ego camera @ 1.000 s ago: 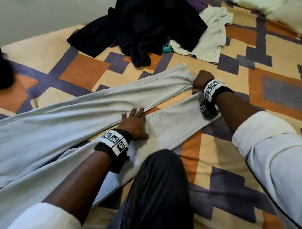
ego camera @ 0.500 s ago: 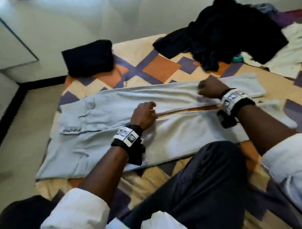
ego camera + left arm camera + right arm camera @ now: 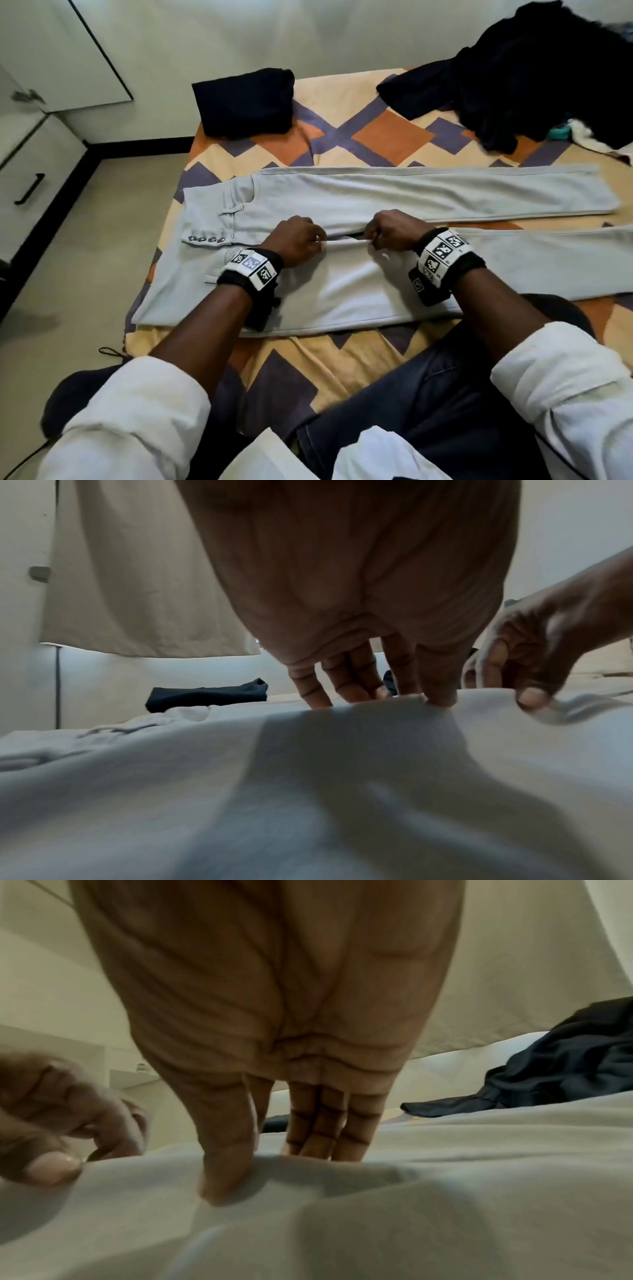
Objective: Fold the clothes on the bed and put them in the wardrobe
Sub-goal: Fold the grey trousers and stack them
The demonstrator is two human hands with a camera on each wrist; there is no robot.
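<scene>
From my head camera the biggest thing is the bed, its sheet patterned in orange, purple and cream blocks, with pale cabinet fronts standing beyond its left edge. Across the middle of the bed I see the light grey trousers spread flat, waistband to the left with a row of metal buttons at the fly, both legs running off to the right, the far leg smooth and the near one lying parallel just beside it with a narrow dark gap between them. A heap of black clothes sits loose at the far right corner, and a folded dark garment lies well apart from it near the far left edge. My knee in dark trousers rests on the near side of the bed. My left hand pinches the inner edge of the near leg, thumb in front and fingers curled behind the fabric; my right hand pinches the same raised edge just beside it, thumb pressed into the cloth and the other fingers held together behind.
</scene>
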